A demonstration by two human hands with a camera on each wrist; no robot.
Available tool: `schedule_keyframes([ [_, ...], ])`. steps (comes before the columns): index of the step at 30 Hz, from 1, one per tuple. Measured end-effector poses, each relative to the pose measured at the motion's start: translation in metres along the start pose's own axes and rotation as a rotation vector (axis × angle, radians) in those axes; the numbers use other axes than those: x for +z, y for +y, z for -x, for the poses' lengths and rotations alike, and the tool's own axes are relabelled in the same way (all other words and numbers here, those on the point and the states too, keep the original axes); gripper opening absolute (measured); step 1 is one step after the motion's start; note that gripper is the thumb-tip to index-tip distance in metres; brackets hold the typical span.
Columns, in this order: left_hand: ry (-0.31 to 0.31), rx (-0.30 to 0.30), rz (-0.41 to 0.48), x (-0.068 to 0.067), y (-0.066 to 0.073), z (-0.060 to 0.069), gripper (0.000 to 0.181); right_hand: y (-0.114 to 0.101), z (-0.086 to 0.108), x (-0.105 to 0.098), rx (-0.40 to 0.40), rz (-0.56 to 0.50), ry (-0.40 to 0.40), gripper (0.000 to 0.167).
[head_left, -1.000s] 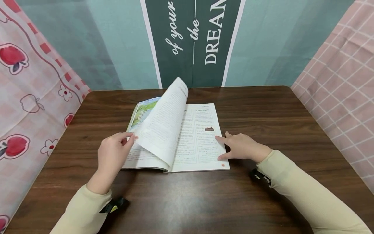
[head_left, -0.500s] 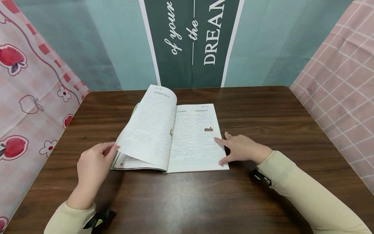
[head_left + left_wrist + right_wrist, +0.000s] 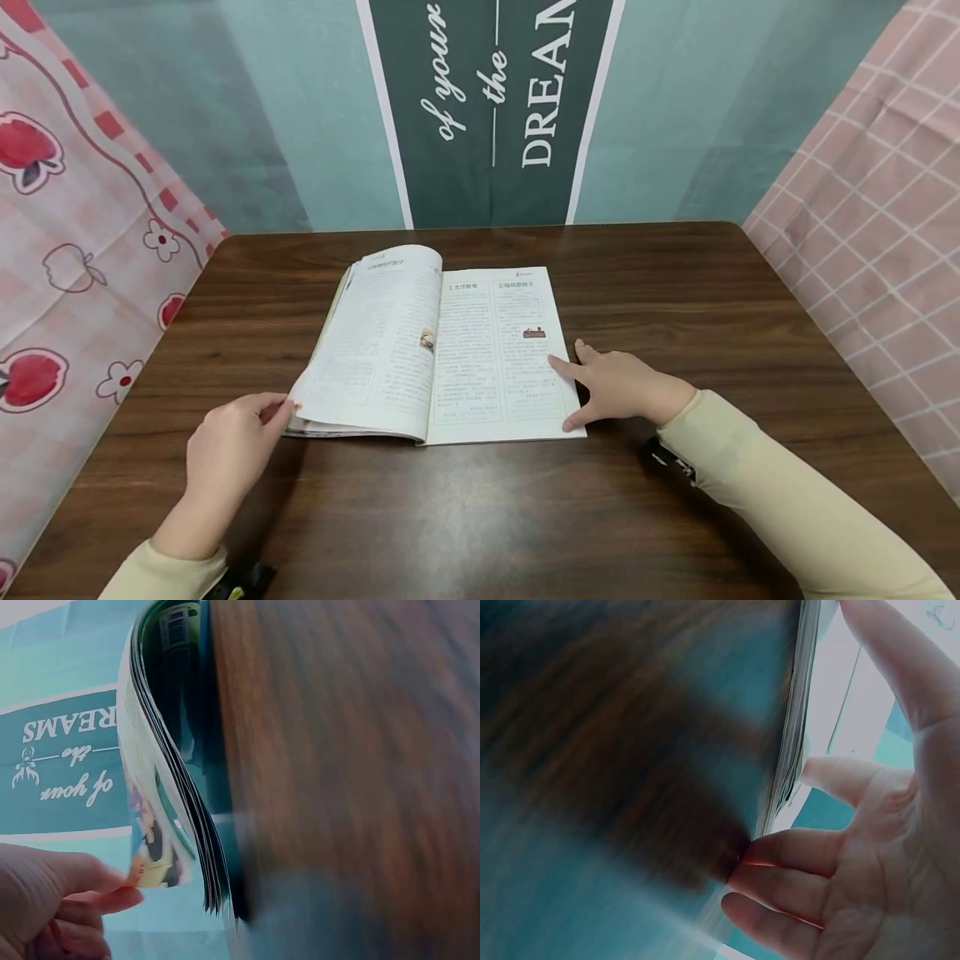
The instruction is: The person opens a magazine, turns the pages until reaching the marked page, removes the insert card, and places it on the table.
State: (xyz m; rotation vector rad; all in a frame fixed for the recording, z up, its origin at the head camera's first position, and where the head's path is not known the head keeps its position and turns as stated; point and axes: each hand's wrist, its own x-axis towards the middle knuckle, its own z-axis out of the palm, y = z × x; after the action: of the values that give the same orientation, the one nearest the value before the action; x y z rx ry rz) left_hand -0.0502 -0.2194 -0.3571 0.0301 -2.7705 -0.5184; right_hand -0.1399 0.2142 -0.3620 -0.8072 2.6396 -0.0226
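Observation:
An open magazine [image 3: 491, 358] lies on the wooden table. Between thumb and finger, my left hand [image 3: 232, 446] pinches the lower left corner of a page [image 3: 360, 350] that curves over the left half. In the left wrist view the left hand [image 3: 56, 900] holds that corner apart from the stack of pages [image 3: 176, 757] beside it. My right hand [image 3: 622, 385] rests at the magazine's right edge, thumb and a fingertip on the right page, fingers spread. The right wrist view shows the right hand [image 3: 877, 840] with its fingers extended against the page edges [image 3: 789, 735].
The brown table [image 3: 480, 517] stretches around the magazine. Behind it hangs a teal cloth [image 3: 667, 117] with a dark lettered panel. A pink apple-print cloth [image 3: 97, 217] is at the left, a pink checked cloth [image 3: 877, 217] at the right.
My left hand has moved left and toward the near edge with the page corner, and the raised page has come down over the left half. The right hand has stayed nearly still.

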Motion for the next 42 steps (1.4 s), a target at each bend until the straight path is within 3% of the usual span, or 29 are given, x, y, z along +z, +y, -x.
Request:
schedule_keyframes([
  [5, -0.178, -0.036, -0.042, -0.004, 0.0, -0.003, 0.017, -0.001, 0.0, -0.001, -0.001, 0.022, 0.006, 0.099],
  [12, -0.308, -0.031, -0.079, -0.01, 0.002, -0.012, 0.018, -0.001, -0.004, 0.0, 0.005, 0.026, 0.039, 0.09],
  [16, -0.416, -0.027, -0.101, -0.013, 0.003, -0.018, 0.015, 0.0, -0.006, 0.0, 0.009, 0.019, 0.063, 0.085],
  [20, -0.506, -0.037, -0.135, -0.015, 0.003, -0.023, 0.017, 0.001, -0.008, 0.0, -0.018, 0.016, 0.111, 0.072],
  [26, -0.588, -0.041, -0.194, -0.019, 0.005, -0.029, 0.024, 0.002, -0.01, 0.0, -0.056, 0.036, 0.182, 0.05],
  [28, -0.576, -0.026, -0.231, -0.019, 0.006, -0.03, 0.026, 0.002, -0.011, 0.001, -0.066, 0.06, 0.209, 0.046],
  [33, -0.401, 0.032, -0.276, -0.022, 0.011, -0.031, 0.033, 0.002, -0.014, 0.003, -0.093, 0.137, 0.299, 0.029],
  [36, -0.315, 0.073, -0.235, -0.023, 0.02, -0.032, 0.031, 0.001, -0.015, 0.002, -0.093, 0.162, 0.306, 0.024],
  [42, -0.284, 0.157, -0.09, -0.017, 0.054, -0.037, 0.02, 0.003, -0.014, -0.004, -0.082, 0.088, 0.263, 0.016],
])
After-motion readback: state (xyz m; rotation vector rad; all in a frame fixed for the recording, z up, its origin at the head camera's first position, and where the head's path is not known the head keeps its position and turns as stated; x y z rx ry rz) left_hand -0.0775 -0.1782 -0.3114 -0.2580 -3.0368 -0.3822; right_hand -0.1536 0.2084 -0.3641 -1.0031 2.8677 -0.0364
